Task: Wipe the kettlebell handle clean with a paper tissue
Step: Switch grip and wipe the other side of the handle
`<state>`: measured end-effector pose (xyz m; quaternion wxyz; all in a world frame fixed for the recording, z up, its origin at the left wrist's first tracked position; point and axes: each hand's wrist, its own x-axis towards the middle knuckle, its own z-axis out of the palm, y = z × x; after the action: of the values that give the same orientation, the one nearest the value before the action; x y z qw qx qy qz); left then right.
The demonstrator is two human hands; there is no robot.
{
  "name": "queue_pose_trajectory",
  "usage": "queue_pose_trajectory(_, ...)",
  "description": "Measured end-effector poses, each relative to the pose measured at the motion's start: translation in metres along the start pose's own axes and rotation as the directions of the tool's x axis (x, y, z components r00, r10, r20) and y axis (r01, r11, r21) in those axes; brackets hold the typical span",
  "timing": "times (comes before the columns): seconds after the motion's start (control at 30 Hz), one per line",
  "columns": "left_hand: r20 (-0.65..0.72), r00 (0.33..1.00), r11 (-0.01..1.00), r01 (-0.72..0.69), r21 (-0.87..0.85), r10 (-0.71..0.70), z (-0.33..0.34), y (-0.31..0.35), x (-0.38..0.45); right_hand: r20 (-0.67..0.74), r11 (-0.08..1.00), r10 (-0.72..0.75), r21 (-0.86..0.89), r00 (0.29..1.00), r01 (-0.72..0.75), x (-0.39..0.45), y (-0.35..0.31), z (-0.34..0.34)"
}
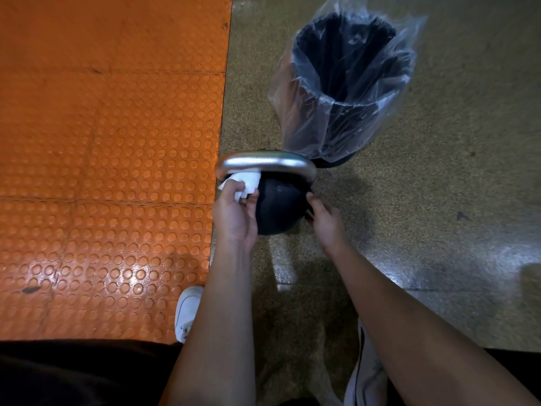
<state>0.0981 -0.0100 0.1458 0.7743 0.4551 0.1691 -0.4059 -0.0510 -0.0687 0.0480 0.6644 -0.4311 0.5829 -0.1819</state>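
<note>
Your left hand (pixel 234 212): fingers curled around a crumpled white paper tissue (pixel 246 181), pinching it, with the wad pushed up against the underside of the silver kettlebell handle (pixel 265 164) near its left bend. Right hand (pixel 323 218): fingertips (pixel 309 198) rest against the right flank of the black kettlebell body (pixel 278 209), just below where the handle's right leg comes down; looks like bracing, though whether those fingers curl round anything you cannot tell from here. The kettlebell stands on the speckled floor (pixel 439 200), directly beyond your fingers, between both hands. Step in hand, by my read: wiping is under way, tissue on the inner left portion of the handle. Top arc and right leg show no tissue on them. Next move likely calls for sliding the wad along the bar toward the right bend, keeping pressure up into the metal while the right hand steadies the weight. Farther out: bin with clear plastic liner (pixel 348 83) just behind the kettlebell, orange studded mat (pixel 102 142) left of your left hand, white shoe (pixel 187 312) down near your left forearm.
</note>
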Motion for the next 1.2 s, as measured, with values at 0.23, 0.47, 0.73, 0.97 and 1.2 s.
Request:
queue_pose_trajectory(0.23, -0.046, 0.999, 0.997, -0.021, 0.073, 0.024, 0.013, -0.003, -0.003, 0.002, 1.000, -0.008, 0.001, 1.000, 0.008, 0.001, 0.000, 0.000)
queue_pose_trajectory(0.47, -0.027, 0.999, 0.999, -0.038, 0.007, 0.038, 0.019, -0.005, -0.001, -0.022, 1.000, 0.017, -0.003, 1.000, -0.017, 0.006, 0.005, 0.000)
queue_pose_trajectory(0.73, -0.089, 0.995, 0.998, -0.045, 0.053, 0.050, 0.009, 0.000, -0.001, 0.002, 1.000, 0.015, -0.013, 1.000, -0.015, 0.005, 0.002, -0.001)
queue_pose_trajectory(0.97, -0.060, 0.998, 0.974, 0.018, 0.227, -0.005, 0.010, 0.006, -0.001, 0.005, 0.999, 0.038, -0.013, 0.999, -0.038, 0.001, -0.001, 0.000)
queue_pose_trajectory(1.2, -0.079, 0.997, 0.990, 0.003, 0.138, 0.008, 0.017, -0.002, 0.001, -0.008, 0.999, -0.003, -0.038, 1.000, 0.003, -0.002, -0.003, -0.001)
